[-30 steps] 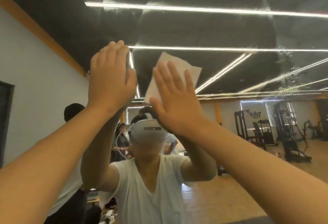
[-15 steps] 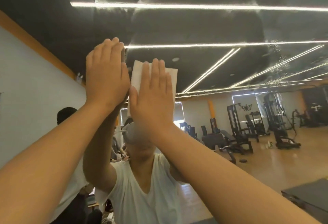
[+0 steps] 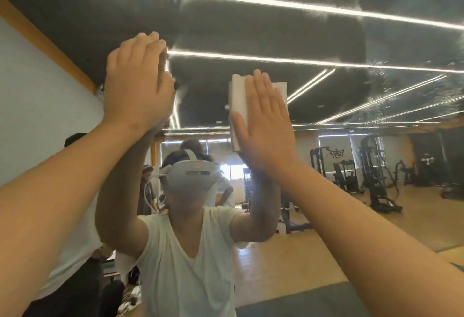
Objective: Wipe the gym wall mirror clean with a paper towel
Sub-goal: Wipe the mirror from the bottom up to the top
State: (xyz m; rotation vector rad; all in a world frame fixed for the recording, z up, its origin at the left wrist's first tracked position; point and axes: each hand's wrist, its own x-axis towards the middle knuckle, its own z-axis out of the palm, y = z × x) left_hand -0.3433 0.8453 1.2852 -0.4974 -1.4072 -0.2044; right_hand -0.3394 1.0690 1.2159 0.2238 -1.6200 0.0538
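Mirror: the wall mirror [image 3: 276,22] fills nearly the whole view, and the paper towel lies flat against its glass.
Paper towel: a folded white paper towel [image 3: 237,100], upright, with its left edge and upper right corner showing past the fingers that cover it.
Right hand: the right hand [image 3: 263,125] lies over the paper towel, palm to the glass, fingers straight and close together. It presses the towel and does not curl round it.
Left hand: the left hand [image 3: 136,85] is to the left of the paper towel, a little higher and well apart from it. It is flat with straight fingers, holds nothing, and meets its own reflection at the fingertips.
Reflected person: below the paper towel, a white T-shirt [image 3: 190,254] and a grey headset [image 3: 193,173], both arms raised.
Light strips: bright reflected lines [image 3: 251,0] run above and to the right of the paper towel.
Speckled patch: glinting specks [image 3: 380,83] on the glass, to the right of the paper towel.
Gym machines: dark reflected frames [image 3: 374,173], lower right of the paper towel.
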